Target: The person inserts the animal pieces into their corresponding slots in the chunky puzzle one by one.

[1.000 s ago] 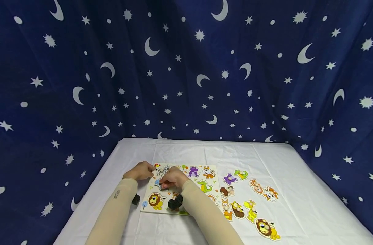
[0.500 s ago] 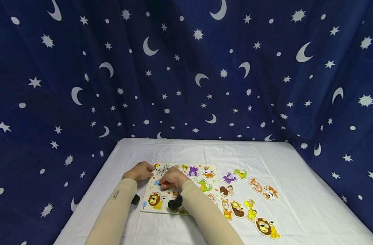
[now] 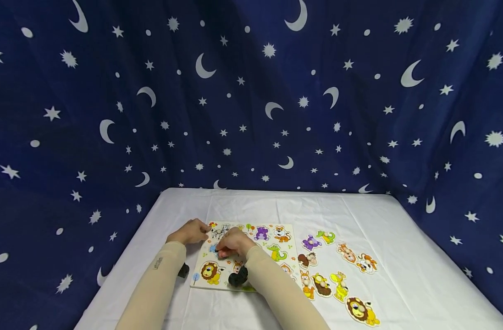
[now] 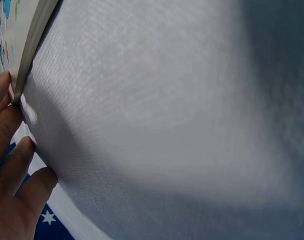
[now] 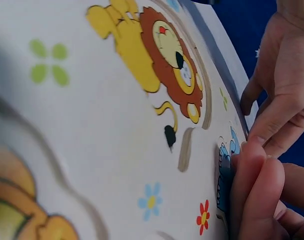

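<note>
A white puzzle board [image 3: 218, 286] with animal pictures lies in front of me. My left hand [image 3: 192, 231] holds its left edge near the far corner. In the left wrist view its thumb is on the board's face [image 4: 21, 30], the other fingers at and past the edge. My right hand [image 3: 236, 242] pinches a blue animal puzzle piece [image 3: 212, 248] over the board's left middle. Close up, the right fingertips [image 5: 257, 185] cover most of that blue piece [image 5: 224, 187], which overlaps its blue spot. A lion picture [image 3: 210, 272] in a recess is nearby.
Several loose knobbed puzzle pieces lie right of the board, among them a purple hippo [image 3: 311, 242], a green crocodile [image 3: 326, 237], a yellow giraffe [image 3: 339, 286] and a lion piece [image 3: 360, 310]. A white cloth [image 3: 416, 284] covers the table; a starry blue curtain [image 3: 251, 91] surrounds it.
The blue piece has shifted slightly under my right fingers. Both hands otherwise keep their places on the board; the head view tilts a little.
</note>
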{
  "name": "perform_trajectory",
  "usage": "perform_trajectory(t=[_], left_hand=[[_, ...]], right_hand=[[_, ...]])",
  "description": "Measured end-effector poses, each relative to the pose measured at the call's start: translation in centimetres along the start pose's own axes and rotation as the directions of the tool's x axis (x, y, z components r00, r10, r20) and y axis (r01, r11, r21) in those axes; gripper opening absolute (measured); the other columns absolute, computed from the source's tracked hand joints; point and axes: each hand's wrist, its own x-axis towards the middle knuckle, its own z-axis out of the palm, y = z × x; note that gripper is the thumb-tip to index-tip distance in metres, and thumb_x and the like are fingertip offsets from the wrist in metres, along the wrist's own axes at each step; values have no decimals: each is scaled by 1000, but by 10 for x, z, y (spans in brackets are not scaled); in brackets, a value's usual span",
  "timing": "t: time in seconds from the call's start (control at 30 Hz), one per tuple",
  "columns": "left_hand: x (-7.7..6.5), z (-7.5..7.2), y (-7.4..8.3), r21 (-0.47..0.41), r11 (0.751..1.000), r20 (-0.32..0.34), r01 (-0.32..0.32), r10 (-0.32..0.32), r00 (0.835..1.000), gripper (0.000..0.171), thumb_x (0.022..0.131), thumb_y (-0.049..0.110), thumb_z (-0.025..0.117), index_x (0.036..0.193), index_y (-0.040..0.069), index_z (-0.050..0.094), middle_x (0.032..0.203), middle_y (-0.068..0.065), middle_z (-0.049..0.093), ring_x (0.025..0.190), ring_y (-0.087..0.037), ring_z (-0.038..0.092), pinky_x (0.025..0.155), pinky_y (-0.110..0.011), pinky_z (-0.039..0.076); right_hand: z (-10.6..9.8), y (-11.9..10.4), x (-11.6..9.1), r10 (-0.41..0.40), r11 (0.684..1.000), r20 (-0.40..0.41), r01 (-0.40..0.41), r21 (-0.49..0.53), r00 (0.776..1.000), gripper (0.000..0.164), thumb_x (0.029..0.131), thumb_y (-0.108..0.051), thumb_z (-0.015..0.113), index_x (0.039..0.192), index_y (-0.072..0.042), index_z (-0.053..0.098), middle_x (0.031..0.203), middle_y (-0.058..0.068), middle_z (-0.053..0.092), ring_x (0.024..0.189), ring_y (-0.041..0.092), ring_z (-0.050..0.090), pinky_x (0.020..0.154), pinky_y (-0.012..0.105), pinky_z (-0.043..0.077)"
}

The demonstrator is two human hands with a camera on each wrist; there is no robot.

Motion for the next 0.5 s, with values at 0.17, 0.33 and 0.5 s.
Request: perform_trajectory(t=[0.17,0.33,0.5], left_hand=[[-2,3,0,3,1000,-11,-21,21,1000,41,89,12,71,129,6,66,137,-12,64,95,-18,57,81,-29,47],[1,2,-3,15,997,-31,-81,81,996,39,87,8,69,126,5,68,134,-14,66,107,-19,62,93,-36,51],[0,0,-3,14,995,-25,-94,95,995,37,87,9,69,124,5,70,131,-14,68,104,-17,61,96,-36,52]], right_hand=[[3,4,-3,-46,999,-29,45,-2,999,8,89,6,67,82,8,71,56,4,63,44,7,58,46,17,51],[2,4,-5,-75,997,-61,74,-22,995,7,88,3,71,81,5,71,58,4,65,44,7,59,47,19,53],[-8,2,-10,-110,994,-61,108,-26,992,6,87,1,72,85,7,73,61,6,67,47,8,61,53,24,58]])
